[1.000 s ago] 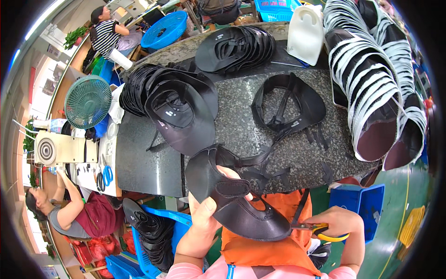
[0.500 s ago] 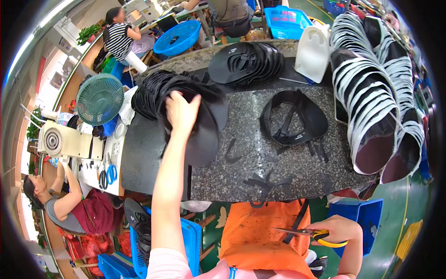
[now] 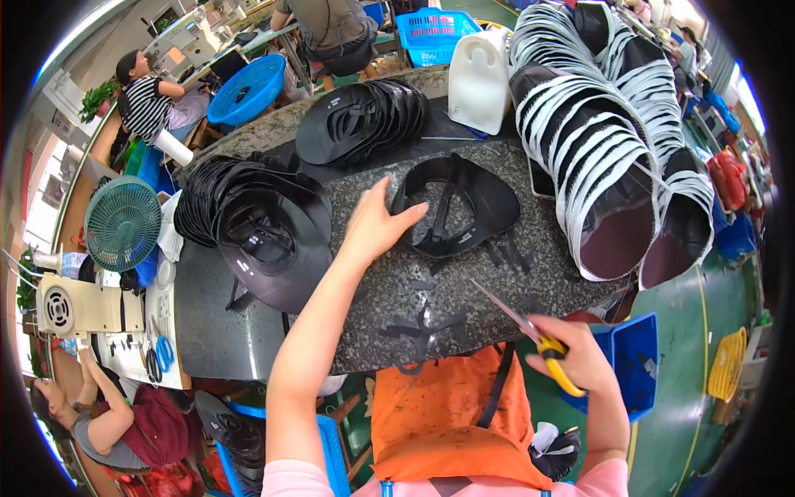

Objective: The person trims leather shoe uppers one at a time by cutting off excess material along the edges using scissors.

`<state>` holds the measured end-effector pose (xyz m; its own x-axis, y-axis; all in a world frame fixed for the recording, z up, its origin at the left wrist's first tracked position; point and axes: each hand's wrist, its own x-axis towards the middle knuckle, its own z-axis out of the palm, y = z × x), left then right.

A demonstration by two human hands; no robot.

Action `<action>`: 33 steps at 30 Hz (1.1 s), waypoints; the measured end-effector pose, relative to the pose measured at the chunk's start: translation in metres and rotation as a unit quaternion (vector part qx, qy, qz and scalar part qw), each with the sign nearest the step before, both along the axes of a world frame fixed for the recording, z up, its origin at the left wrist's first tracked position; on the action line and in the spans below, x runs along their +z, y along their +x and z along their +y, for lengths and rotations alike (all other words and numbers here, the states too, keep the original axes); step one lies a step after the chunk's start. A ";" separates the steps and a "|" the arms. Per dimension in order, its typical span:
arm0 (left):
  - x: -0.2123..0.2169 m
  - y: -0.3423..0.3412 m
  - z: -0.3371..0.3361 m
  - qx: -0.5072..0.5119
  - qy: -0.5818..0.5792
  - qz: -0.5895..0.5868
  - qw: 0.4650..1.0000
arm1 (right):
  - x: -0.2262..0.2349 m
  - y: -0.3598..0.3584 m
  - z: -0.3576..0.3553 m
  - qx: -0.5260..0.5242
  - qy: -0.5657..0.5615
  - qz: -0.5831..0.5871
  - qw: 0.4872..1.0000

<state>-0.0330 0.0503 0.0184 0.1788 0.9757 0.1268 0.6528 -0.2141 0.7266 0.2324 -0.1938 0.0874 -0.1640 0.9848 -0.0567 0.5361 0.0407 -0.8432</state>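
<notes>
My left hand (image 3: 379,220) is splayed, empty, mid-frame, thumb over a black visor (image 3: 490,199); my right hand (image 3: 583,352) grips scissors (image 3: 527,327).

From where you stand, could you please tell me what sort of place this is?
Probably a sewing workshop: stacked black visors lie on the worktop, a cream sewing machine stands at left, and the right hand holds yellow-handled scissors.
</notes>
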 end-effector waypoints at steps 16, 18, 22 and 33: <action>0.028 -0.004 -0.097 -0.078 -0.393 -0.389 0.829 | -0.006 -0.029 0.070 0.039 0.211 -0.126 0.969; 0.020 -0.010 -0.107 -0.080 -0.396 -0.436 0.804 | -0.017 -0.032 0.059 0.043 0.233 -0.217 0.947; 0.021 -0.024 -0.123 -0.058 -0.428 -0.473 0.768 | -0.021 -0.026 0.046 0.034 0.219 -0.252 0.942; 0.034 -0.014 -0.149 -0.019 -0.384 -0.502 0.775 | 0.004 -0.018 0.030 0.048 0.184 -0.270 0.944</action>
